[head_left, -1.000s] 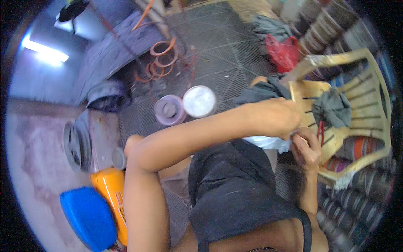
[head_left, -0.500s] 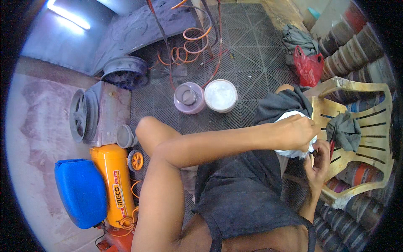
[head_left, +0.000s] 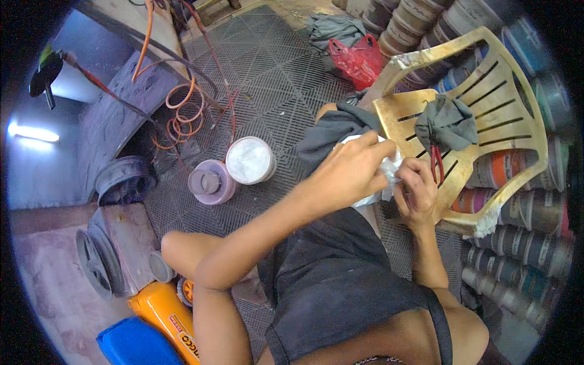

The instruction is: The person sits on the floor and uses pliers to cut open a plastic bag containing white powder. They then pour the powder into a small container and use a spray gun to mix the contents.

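A thin, crumpled white sheet (head_left: 370,200), like plastic or cloth, lies across my right thigh; I cannot make out its exact kind. My left hand (head_left: 356,165) reaches across my body and pinches the sheet's gathered end. Right beside it, my right hand (head_left: 418,190) has its fingers curled on that same bunched edge. Parts of the sheet are hidden under my left hand. Dark grey fabric (head_left: 340,129) covers my leg just beyond. Next to my right hand, pliers with red handles (head_left: 435,163) rest on a chair, against a grey rag (head_left: 447,123).
The worn, yellowish plastic chair (head_left: 394,115) stands close on the right, with stacked paint cans (head_left: 404,27) behind it. Ahead are a white-topped bucket (head_left: 249,159), a lilac bucket (head_left: 222,185), a coiled orange hose (head_left: 182,103) and a red bag (head_left: 358,61). An orange tank (head_left: 161,310) stands lower left.
The view has turned, so the chair and buckets sit differently in it. My left hand's fingers have shifted from a fist-like grasp to a pinch. Both hands stay on the white sheet.
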Demonstrator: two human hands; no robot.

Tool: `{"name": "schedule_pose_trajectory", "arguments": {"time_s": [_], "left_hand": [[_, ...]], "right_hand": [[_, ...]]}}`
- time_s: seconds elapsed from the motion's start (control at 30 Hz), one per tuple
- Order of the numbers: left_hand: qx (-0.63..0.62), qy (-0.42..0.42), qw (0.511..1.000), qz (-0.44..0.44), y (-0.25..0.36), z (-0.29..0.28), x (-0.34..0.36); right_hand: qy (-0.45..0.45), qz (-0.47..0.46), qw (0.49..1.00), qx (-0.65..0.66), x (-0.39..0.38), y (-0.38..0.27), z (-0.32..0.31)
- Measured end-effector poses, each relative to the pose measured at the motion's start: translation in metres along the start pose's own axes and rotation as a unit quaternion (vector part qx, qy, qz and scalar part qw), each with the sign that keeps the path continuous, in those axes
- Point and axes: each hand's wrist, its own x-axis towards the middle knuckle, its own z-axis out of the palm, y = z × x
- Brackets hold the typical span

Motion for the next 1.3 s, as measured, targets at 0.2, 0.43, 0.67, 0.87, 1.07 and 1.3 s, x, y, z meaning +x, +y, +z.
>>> {"name": "schedule_pose_trajectory", "arguments": {"time_s": [0.2, 0.43, 0.67, 0.87, 1.07, 1.3], "left_hand": [[0.075, -0.167, 0.979, 0.095, 0.001, -0.018, 0.025], [0.143, -0.156, 0.971, 0.114, 0.006, -0.012, 0.019], [0.16, -0.1, 0.98, 0.07, 0.013, -0.007, 0.02], [0.083, 0.014, 0.994, 0.076, 0.007, -0.001, 0.012], [-0.051, 0.103, 0.993, 0.012, 0.003, 0.01, 0.005], [-0.166, 0.162, 0.968, -0.101, 0.012, 0.015, -0.002]], "right_hand": [[-0.016, -0.055, 0.998, -0.026, 0.006, 0.0, -0.009], [-0.027, -0.03, 0.999, -0.004, -0.002, 0.0, -0.007], [0.023, 0.026, 0.999, 0.032, 0.0, -0.008, 0.002], [0.021, 0.077, 0.994, 0.07, -0.001, -0.026, 0.005], [0.074, 0.118, 0.987, 0.078, -0.015, -0.027, 0.021], [0.086, 0.104, 0.985, 0.11, -0.021, -0.023, 0.022]]}}
